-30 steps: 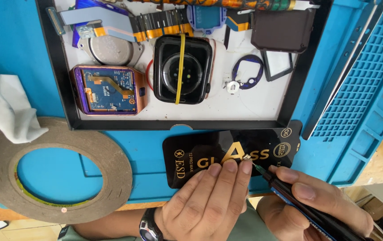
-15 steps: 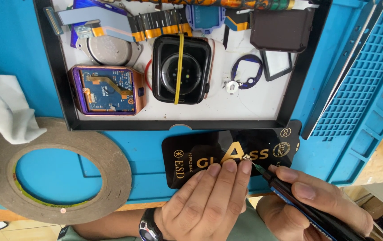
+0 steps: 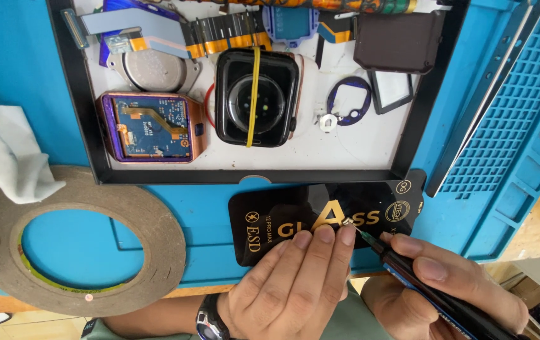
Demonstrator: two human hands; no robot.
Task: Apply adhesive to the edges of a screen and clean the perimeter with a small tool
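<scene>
Left hand pins black card; right hand wields screwdriver.

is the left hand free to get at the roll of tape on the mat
Probably not as it stands. The left hand has its fingertips pressed on the black glass card, steadying a tiny part by the tool tip. The tape roll lies unobstructed to its left, but reaching it means letting go.

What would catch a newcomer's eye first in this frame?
Low in the middle, the left hand presses its fingertips on a black glossy card while the right hand aims a dark pointed tool at a tiny part beside them. Above, a white tray holds a smartwatch body and an opened watch case. A tape roll lies left.
</scene>
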